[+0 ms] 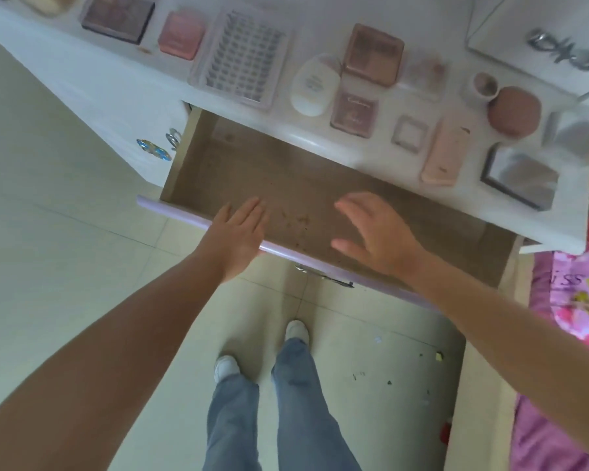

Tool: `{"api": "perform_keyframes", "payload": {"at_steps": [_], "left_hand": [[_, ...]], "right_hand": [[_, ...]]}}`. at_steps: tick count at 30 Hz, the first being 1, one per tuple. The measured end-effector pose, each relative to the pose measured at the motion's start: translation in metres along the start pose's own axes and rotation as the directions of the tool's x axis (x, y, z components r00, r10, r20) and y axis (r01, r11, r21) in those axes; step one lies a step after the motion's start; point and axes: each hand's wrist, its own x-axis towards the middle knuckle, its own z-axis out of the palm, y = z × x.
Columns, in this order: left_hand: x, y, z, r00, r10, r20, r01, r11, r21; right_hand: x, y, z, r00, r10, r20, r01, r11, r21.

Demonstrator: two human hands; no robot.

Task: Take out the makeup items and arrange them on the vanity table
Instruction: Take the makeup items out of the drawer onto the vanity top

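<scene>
Over the drawer (320, 198), left hand (235, 236) and right hand (378, 236) spread flat, holding nothing.

I'm looking down into a home bedroom: a white vanity table (123, 93) with makeup palettes (373, 54) laid out on it, its drawer (286, 185) pulled open below, a mirror (538, 39) at its far right corner, pink patterned bedding (572, 300) right of it, tiled floor (48, 232) underneath.

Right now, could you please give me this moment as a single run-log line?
drawer: open, no items visible | left hand: open, at the front edge | right hand: open, over drawer | makeup items: on vanity table
</scene>
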Motion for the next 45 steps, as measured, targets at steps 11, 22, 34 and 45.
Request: {"api": "perform_keyframes", "payload": {"at_steps": [11,22,34,45], "left_hand": [[0.0,-0.007,-0.027,0.986,0.148,-0.075,-0.118,0.945,0.304],[0.047,0.009,-0.066,0.864,0.091,-0.495,0.056,0.96,0.274],[0.084,0.026,-0.098,0.884,0.028,-0.466,0.104,0.961,0.256],[0.028,0.031,-0.122,0.895,-0.355,-0.27,0.34,0.935,-0.101]], "right_hand": [[-0.068,0.004,0.004,0.997,-0.07,-0.035,0.061,0.977,-0.204],[-0.021,0.034,-0.014,0.925,0.198,-0.325,-0.314,0.879,-0.358],[0.013,0.066,-0.02,0.924,0.271,-0.269,-0.364,0.84,-0.403],[0.048,0.012,-0.059,0.985,0.165,-0.045,-0.168,0.884,-0.435]]}}
